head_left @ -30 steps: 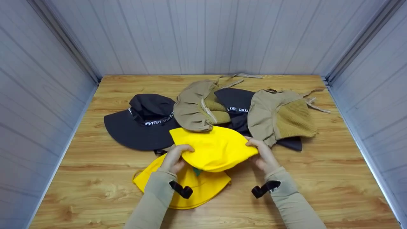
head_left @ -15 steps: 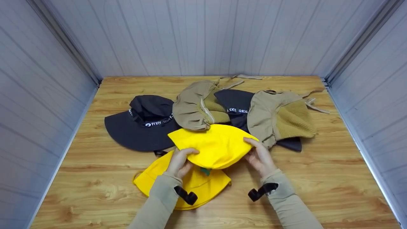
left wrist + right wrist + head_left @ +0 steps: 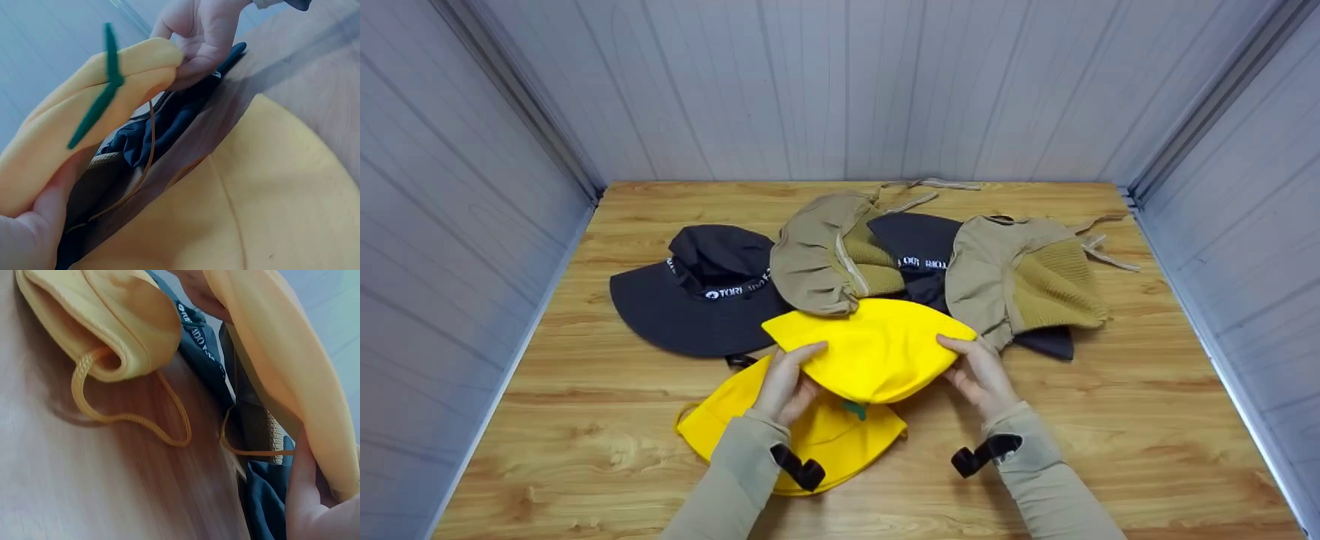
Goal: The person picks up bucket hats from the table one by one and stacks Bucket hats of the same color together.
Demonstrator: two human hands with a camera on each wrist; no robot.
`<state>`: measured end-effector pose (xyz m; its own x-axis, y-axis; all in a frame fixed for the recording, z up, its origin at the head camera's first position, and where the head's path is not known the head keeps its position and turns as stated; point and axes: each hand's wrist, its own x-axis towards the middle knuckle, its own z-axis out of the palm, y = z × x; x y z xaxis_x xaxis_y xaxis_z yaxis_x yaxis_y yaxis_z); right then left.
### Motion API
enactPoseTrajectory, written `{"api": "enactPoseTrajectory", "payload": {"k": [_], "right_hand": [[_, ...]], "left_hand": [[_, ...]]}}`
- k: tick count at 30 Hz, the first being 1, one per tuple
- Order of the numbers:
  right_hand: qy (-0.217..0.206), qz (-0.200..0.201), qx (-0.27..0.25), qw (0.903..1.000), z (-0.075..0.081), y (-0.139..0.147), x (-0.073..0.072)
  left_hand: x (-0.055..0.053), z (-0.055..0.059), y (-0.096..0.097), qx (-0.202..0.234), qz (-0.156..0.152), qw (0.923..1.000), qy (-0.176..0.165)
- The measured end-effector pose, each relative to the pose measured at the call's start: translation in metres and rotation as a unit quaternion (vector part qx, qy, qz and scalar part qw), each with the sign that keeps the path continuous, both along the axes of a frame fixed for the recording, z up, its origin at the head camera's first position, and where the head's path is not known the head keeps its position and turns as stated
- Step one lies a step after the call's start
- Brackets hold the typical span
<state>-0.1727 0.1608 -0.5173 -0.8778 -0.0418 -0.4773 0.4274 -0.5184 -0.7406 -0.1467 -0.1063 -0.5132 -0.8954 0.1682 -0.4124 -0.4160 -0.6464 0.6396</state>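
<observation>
Between both hands a yellow bucket hat is held folded flat above the table. My left hand pinches its left side, thumb on top and fingers beneath; my right hand grips the right side the same way. A green leaf-like trim shows on the held hat in the left wrist view, and a thin cord hangs below it. Under it on the table lies a second yellow hat, partly covered by the left forearm. Its looped cord shows in the right wrist view.
Behind lie a black wide-brimmed hat at left, a khaki hat with a knitted part in the middle, another black hat, and a second khaki hat overlapping it. Pale panel walls enclose the wooden table.
My left hand has shifted slightly right along the held yellow hat, and my right thumb has adjusted on its right edge. The other hats lie unchanged.
</observation>
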Motion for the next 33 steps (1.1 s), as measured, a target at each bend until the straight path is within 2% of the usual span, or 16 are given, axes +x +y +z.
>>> {"api": "enactPoseTrajectory", "payload": {"k": [6,11,15,20,23,27,30,33], "right_hand": [[-0.003,-0.001,0.014,0.9999,0.002,0.013,0.0],[-0.011,-0.016,0.03,0.9994,0.004,0.023,-0.001],[-0.017,-0.041,0.041,0.9981,0.005,0.029,-0.001],[-0.001,-0.082,0.05,0.9954,0.006,0.032,0.001],[0.011,-0.087,0.049,0.995,0.008,0.033,0.002],[0.018,-0.081,0.037,0.9959,0.012,0.035,0.002],[0.023,-0.075,0.029,0.9965,0.015,0.038,0.001],[0.03,-0.075,0.025,0.9965,0.02,0.04,0.001]], "left_hand": [[-0.004,0.0,-0.005,-0.015,-0.012,0.9987,-0.047],[-0.004,-0.002,-0.006,-0.026,-0.016,0.9971,-0.069],[-0.002,-0.001,-0.005,-0.047,-0.036,0.9959,-0.068],[0.0,0.0,-0.005,-0.073,-0.058,0.9943,-0.053],[0.0,0.002,-0.006,-0.131,-0.068,0.9881,-0.044],[-0.001,0.005,-0.008,-0.218,-0.1,0.9705,-0.023],[-0.001,0.009,-0.01,-0.249,-0.123,0.9605,-0.008],[-0.001,0.013,-0.012,-0.259,-0.141,0.9555,0.0]]}}
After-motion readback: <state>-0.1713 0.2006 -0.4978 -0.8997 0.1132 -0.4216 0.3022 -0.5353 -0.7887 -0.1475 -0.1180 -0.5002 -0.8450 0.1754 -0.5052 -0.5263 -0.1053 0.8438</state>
